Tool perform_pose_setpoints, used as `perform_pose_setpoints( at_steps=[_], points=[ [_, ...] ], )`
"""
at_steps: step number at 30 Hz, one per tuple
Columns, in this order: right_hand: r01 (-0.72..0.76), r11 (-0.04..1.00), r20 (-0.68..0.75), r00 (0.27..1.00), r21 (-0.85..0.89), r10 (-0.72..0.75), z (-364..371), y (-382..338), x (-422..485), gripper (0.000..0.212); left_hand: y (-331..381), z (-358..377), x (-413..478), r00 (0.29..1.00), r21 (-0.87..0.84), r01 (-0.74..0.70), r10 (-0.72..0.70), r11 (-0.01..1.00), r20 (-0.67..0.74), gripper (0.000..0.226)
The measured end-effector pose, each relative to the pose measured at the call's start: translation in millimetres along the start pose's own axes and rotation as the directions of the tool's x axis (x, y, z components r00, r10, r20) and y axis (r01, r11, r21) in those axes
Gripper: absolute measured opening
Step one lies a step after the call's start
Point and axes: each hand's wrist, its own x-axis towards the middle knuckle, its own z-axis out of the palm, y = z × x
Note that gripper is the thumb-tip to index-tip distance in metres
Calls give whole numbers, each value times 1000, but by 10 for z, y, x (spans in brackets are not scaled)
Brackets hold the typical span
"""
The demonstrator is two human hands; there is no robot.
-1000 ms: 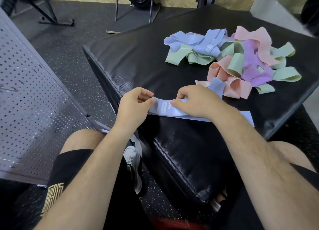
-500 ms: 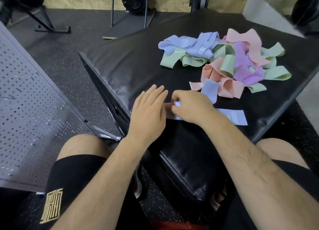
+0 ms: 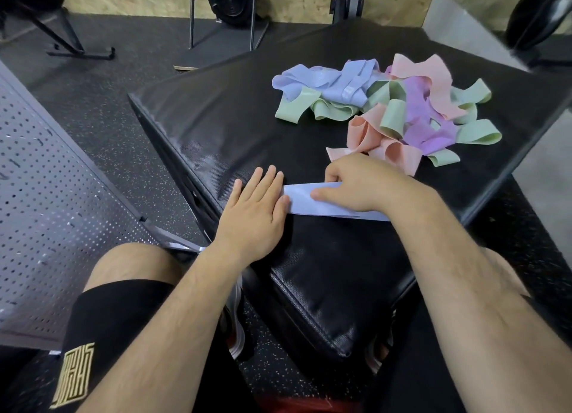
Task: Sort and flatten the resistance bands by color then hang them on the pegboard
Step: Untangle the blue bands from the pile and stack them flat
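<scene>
1. My left hand [image 3: 257, 208] lies flat, fingers extended and together, palm down on the near edge of the black padded vinyl desk [image 3: 216, 115]. It grips nothing; its fingertips just touch the left end of the flat pale-blue elastic resistance band [image 3: 301, 199].
2. My right hand [image 3: 359, 185] is curled over the middle of that band, thumb pressing down on top, other fingers bent at the far edge. Whether they pinch the fabric or only pin it, I cannot tell.
3. The band lies stretched left to right along the desk's near edge, its right end hidden under my forearm.
4. Handling judgement: light, soft, limp and somewhat stretchy; likely to spring back into a curl if released. Best pinned at one end and smoothed outward with a flat palm; for hanging, take it at an end loop.
5. Beyond it, the tangled heap of blue, green, pink and purple fabric bands [image 3: 399, 109] sits unsorted, just beyond my right hand.
6. The grey perforated metal pegboard [image 3: 55, 196] leans at my left, nothing visibly hung on it.
7. Versus half a second ago: the left hand has slid leftward off the band, exposing its end; the right hand has shifted little.
</scene>
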Motion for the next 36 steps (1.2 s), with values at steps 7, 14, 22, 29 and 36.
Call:
perform_pose_setpoints(
  at_steps=[7,14,22,29,36],
  points=[
    [-84,996,13,996,19,84,-14,86,-55,47,9,-4,7,1000,-20,18,-18,1000,-2,66],
    [-146,989,14,989,34,145,83,133,-38,52,28,-28,-34,990,51,0,7,999,-140,57],
    [-106,994,-41,994,12,106,91,131,-84,46,479,57,42,965,-29,-217,210,976,-155,62],
    [-81,995,-48,995,50,83,-28,320,-206,37,467,139,64,985,-51,-167,165,985,-50,76],
    [-137,987,-67,988,79,142,-141,557,-317,31,499,105,53,992,-58,-125,124,990,-24,67]
  ],
)
